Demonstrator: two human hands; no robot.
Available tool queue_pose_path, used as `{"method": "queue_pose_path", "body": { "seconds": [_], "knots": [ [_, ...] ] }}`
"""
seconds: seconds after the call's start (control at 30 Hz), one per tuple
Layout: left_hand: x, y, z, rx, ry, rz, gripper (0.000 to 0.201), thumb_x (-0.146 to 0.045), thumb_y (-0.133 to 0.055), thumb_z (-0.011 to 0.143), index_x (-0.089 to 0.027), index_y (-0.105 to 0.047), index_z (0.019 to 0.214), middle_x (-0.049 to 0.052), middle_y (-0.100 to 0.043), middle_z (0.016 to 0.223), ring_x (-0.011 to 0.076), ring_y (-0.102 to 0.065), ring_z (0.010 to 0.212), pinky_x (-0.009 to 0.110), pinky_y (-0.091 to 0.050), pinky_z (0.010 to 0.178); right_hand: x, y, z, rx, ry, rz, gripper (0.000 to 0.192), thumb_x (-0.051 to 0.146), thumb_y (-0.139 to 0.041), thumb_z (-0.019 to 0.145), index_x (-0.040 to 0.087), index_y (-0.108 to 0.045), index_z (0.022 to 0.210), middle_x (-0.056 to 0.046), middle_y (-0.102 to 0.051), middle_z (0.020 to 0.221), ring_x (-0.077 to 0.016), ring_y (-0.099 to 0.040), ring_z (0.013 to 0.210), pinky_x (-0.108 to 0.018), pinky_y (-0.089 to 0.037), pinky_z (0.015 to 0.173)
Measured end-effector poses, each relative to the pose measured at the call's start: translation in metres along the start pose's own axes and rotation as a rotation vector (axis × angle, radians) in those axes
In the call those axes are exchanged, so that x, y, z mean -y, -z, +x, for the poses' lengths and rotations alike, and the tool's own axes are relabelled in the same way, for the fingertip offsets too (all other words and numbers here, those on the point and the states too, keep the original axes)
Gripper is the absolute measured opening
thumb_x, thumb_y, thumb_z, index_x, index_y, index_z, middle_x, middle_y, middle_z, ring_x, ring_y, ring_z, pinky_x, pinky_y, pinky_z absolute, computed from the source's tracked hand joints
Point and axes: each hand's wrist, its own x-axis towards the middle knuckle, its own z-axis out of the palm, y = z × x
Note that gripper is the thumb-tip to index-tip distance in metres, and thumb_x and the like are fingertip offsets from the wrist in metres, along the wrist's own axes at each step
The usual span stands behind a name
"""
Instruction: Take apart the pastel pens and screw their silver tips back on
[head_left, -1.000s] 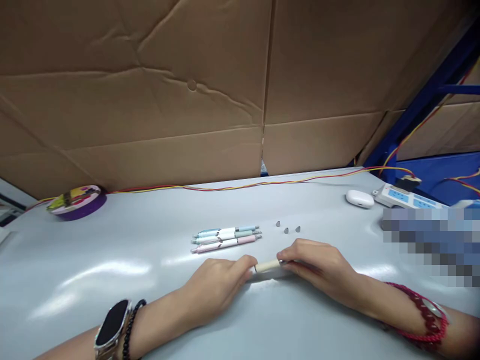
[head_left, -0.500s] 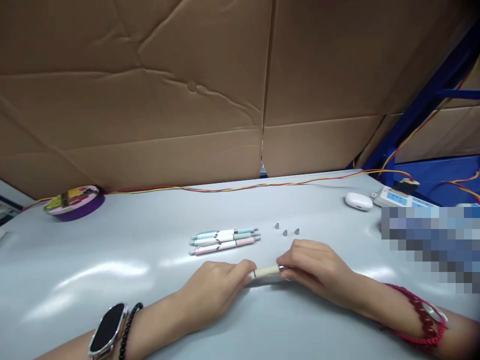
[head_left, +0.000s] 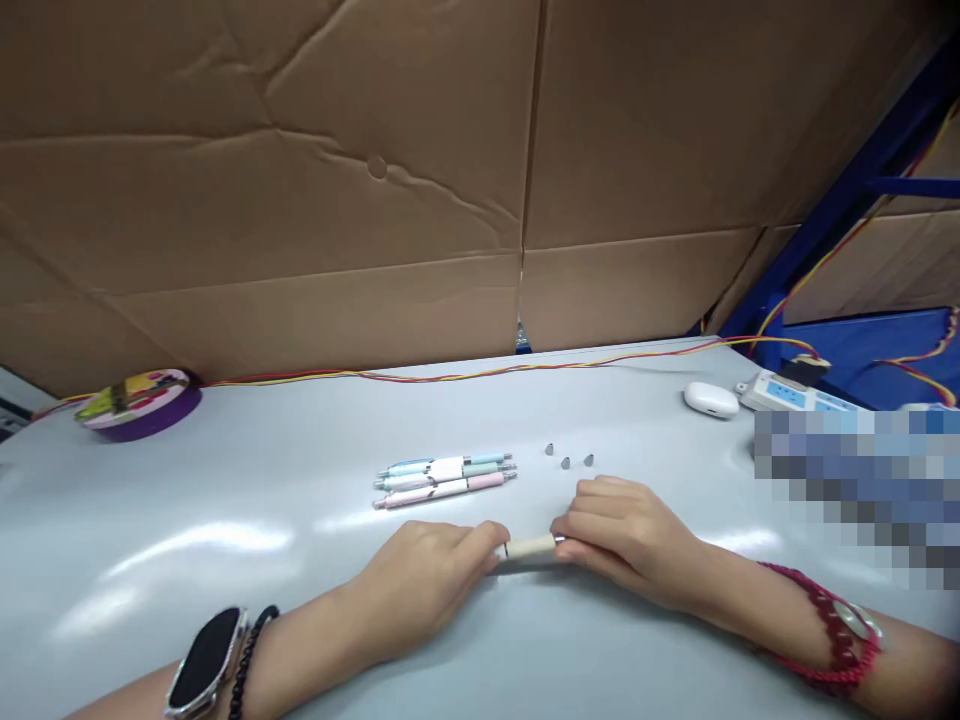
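Both hands grip cream pen (head_left: pixel 531 547): left hand (head_left: pixel 431 580) one end, right hand (head_left: pixel 626 535) other.

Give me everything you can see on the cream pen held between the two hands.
The cream pen shows only a short stretch of pale beige barrel, matte and plastic-looking, lying roughly level just above the grey table. A small silvery metal piece shows at its right end. The left hand pinches its left end, the right hand its right end, and both ends are hidden by fingers. Whether it touches the table cannot be told. It sits in front of three pastel pens.
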Motion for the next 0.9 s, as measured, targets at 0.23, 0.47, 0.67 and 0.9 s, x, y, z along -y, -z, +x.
{"method": "queue_pose_path", "body": {
  "seconds": [0.23, 0.47, 0.67, 0.9],
  "knots": [
    [0.0008, -0.001, -0.0006, -0.015, 0.003, -0.017, 0.028, -0.023, -0.019, 0.096, -0.02, -0.047, 0.102, 0.0, -0.061, 0.071, 0.016, -0.056, 0.057, 0.023, -0.037, 0.051, 0.0026, 0.0035, 0.003, -0.041, -0.024, 0.001, 0.032, 0.04, -0.036, 0.096, 0.016, -0.057, 0.094, -0.005, -0.059, 0.073, -0.0166, -0.048, 0.066, -0.028, -0.037, 0.06],
    [-0.0009, 0.0011, -0.0002, -0.009, -0.019, -0.006, 0.031, -0.026, -0.019, 0.097, -0.02, -0.049, 0.098, 0.001, -0.061, 0.07, 0.0174, -0.057, 0.058, 0.025, -0.037, 0.051, 0.0009, 0.0053, 0.0031, -0.024, 0.053, -0.016, 0.043, 0.036, -0.025, 0.099, 0.017, -0.056, 0.075, -0.002, -0.055, 0.061, -0.0157, -0.043, 0.06, -0.03, -0.035, 0.061],
    [0.0, 0.0007, -0.0002, -0.039, -0.02, 0.0, 0.029, -0.025, -0.018, 0.097, -0.02, -0.047, 0.099, 0.0, -0.061, 0.071, 0.0161, -0.057, 0.059, 0.023, -0.037, 0.052, -0.0035, 0.0064, 0.0048, -0.074, 0.124, -0.144, 0.029, 0.027, -0.037, 0.096, 0.017, -0.057, 0.078, -0.002, -0.057, 0.063, -0.0152, -0.042, 0.063, -0.033, -0.037, 0.072],
    [0.0007, -0.0007, 0.0002, -0.06, -0.041, 0.015, 0.03, -0.026, -0.016, 0.098, -0.02, -0.046, 0.099, -0.001, -0.06, 0.068, 0.0156, -0.056, 0.056, 0.023, -0.036, 0.05, -0.0026, 0.0041, 0.0031, -0.117, 0.135, -0.186, 0.036, 0.035, -0.033, 0.097, 0.015, -0.057, 0.081, -0.003, -0.057, 0.064, -0.0166, -0.045, 0.068, -0.034, -0.038, 0.074]
  ]
}}
